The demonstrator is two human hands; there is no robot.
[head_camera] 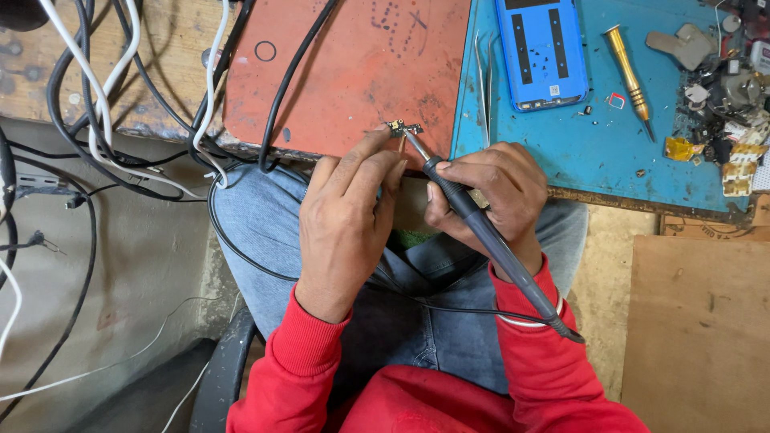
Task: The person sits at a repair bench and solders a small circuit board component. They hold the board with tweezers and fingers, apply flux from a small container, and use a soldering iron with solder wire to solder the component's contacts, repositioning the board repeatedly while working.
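A tiny dark circuit part (403, 127) lies near the front edge of a worn red mat (353, 72). My left hand (345, 220) reaches to it, the fingertips pressing on or beside the part. My right hand (485, 200) grips a dark soldering iron (481, 232) like a pen. The iron's metal tip touches the small part. Its cable runs back over my right red sleeve. Both hands rest at the bench edge above my jeans-clad lap.
A blue mat (593, 144) at right carries an opened blue phone body (541, 52), tweezers (484, 80), a brass-handled screwdriver (628, 68) and a heap of small parts (726, 96). Black and white cables (120, 104) tangle at left. Brown boards (698, 321) lie at lower right.
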